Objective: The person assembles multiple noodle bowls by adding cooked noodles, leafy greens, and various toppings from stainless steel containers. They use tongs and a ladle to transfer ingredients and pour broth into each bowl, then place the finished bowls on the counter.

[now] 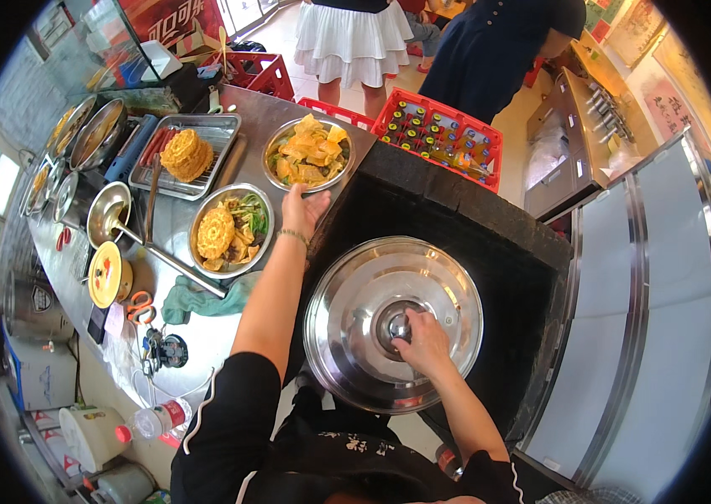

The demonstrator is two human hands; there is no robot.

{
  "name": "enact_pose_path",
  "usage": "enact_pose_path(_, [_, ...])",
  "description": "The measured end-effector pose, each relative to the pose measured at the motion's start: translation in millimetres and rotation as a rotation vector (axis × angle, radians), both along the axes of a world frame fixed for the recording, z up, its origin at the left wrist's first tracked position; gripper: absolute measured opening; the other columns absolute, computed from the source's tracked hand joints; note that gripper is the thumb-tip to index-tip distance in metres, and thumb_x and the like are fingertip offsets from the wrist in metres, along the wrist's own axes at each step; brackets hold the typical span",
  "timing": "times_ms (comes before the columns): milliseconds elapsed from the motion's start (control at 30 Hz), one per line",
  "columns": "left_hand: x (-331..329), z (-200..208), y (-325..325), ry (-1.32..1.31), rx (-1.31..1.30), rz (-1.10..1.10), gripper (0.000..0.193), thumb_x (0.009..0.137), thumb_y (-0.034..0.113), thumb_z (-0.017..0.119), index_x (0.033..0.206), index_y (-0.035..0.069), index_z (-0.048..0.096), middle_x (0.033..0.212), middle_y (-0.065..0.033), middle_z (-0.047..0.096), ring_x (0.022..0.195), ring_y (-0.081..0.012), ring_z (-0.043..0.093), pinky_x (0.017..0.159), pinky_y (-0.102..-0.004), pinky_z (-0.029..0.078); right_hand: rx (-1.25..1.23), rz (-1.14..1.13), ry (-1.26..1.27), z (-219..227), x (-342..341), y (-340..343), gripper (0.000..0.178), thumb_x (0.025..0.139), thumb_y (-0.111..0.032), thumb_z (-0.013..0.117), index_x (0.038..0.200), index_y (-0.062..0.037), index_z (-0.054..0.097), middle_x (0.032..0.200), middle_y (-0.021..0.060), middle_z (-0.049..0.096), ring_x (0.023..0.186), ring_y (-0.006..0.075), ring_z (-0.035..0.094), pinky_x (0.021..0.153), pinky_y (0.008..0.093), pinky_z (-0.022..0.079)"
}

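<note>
My right hand (pixel 424 342) is closed round the knob (pixel 399 326) of a wide, shiny metal pot lid (pixel 355 286), which sits over the dark stove. My left hand (pixel 305 210) reaches to the near rim of a metal bowl (pixel 309 181) filled with yellow fried sheets and some greens. Its fingers are stretched out to the right, and it seems to touch the bowl without wrapping round it. A second metal bowl (pixel 219 273), left of my forearm, holds a round fried noodle cake, greens and brown pieces. What lies under the lid is hidden.
A tray (pixel 229 126) carries stacked noodle cakes and sausages. Nearby lie a ladle (pixel 172 262), green cloth (pixel 204 300), scissors (pixel 141 307) and yellow-lidded pot (pixel 108 275). A red bottle crate (pixel 439 139) stands beyond the stove (pixel 490 252), with people behind; white cabinets (pixel 674 252) flank the right.
</note>
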State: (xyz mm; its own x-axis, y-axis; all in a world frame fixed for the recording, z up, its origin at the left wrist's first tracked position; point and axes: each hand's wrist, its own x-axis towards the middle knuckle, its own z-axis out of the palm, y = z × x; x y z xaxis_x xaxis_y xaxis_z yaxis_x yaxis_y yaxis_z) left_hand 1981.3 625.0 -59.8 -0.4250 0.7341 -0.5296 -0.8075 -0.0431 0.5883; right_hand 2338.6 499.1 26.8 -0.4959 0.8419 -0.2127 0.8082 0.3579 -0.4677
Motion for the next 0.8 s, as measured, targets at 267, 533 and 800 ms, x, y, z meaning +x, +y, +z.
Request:
enact_pose_path(267, [98.8, 96.0, -168.4, 0.193, -0.149, -0.384, 0.028, 0.097, 0.014, 0.047, 0.122, 0.003, 0.050, 0.107, -0.0192, 0.066, 0.086, -0.0229, 0.068, 0.073, -0.0340, 0.054, -0.140, 0.037, -0.163, 4.9, -12.9, 22.9, 0.056, 0.063, -0.028, 0.073, 0.112, -0.0066, 0.058, 0.106, 0.0234, 0.056, 0.090, 0.0392, 0.063, 0.074, 0.0472, 0.053])
enact_pose_path(533, [100.1, 88.7, -362.7, 0.333, -0.604, -0.740, 0.026, 0.091, 0.009, 0.050, 0.116, 0.000, 0.054, 0.095, -0.0163, 0.068, 0.078, -0.0223, 0.068, 0.065, -0.0314, 0.055, -0.080, -0.154, -0.152, 51.7, 22.0, 42.7, 0.055, 0.059, -0.028, 0.076, 0.110, -0.0121, 0.060, 0.106, 0.0186, 0.058, 0.094, 0.0374, 0.062, 0.080, 0.0457, 0.051])
enact_pose_path(800, [90.2, 67.2, -438.3, 0.323, -0.765, -0.714, 0.027, 0.089, 0.007, 0.051, 0.114, -0.002, 0.054, 0.089, -0.0162, 0.067, 0.073, -0.0239, 0.069, 0.060, -0.0319, 0.056, 0.058, -0.432, -0.275, 44.3, 150.7, 138.3, 0.055, 0.053, -0.027, 0.079, 0.105, -0.0115, 0.066, 0.103, 0.0169, 0.062, 0.097, 0.0331, 0.062, 0.083, 0.0414, 0.051])
